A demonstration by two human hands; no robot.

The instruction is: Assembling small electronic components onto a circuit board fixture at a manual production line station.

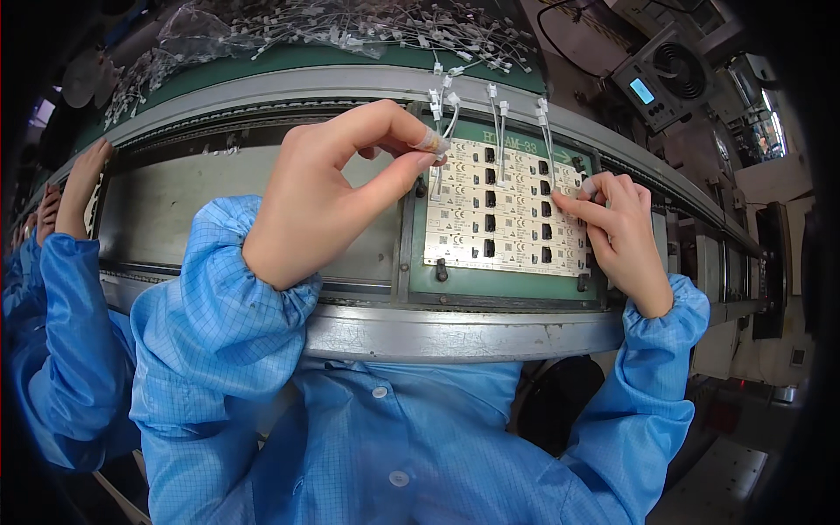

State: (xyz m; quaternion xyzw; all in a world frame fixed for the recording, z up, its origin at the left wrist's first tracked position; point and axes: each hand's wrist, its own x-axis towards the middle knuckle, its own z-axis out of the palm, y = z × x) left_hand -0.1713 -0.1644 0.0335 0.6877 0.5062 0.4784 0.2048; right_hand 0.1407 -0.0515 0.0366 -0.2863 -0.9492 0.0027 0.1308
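My left hand (337,179) is raised over the left edge of a pale circuit-board panel (459,248), thumb and taped forefinger pinched on a thin grey cable (451,122) with white plugs. My right hand (621,223) is at the panel's right side, fingers curled, one fingertip against the board where another grey cable (548,144) ends; what is between its fingers is hidden. Rows of black connectors (490,199) run down the panel. Another cable with a white plug (502,109) stretches from the panel over the rail. Underneath lies a green carrier plate (455,283).
The plate sits between metal conveyor rails (455,337). A heap of white-plugged cables (367,31) lies on a green surface beyond the far rail. Back right stands a grey fan unit (669,74) with a small lit screen. At left, another person's hand (83,184) rests near the line.
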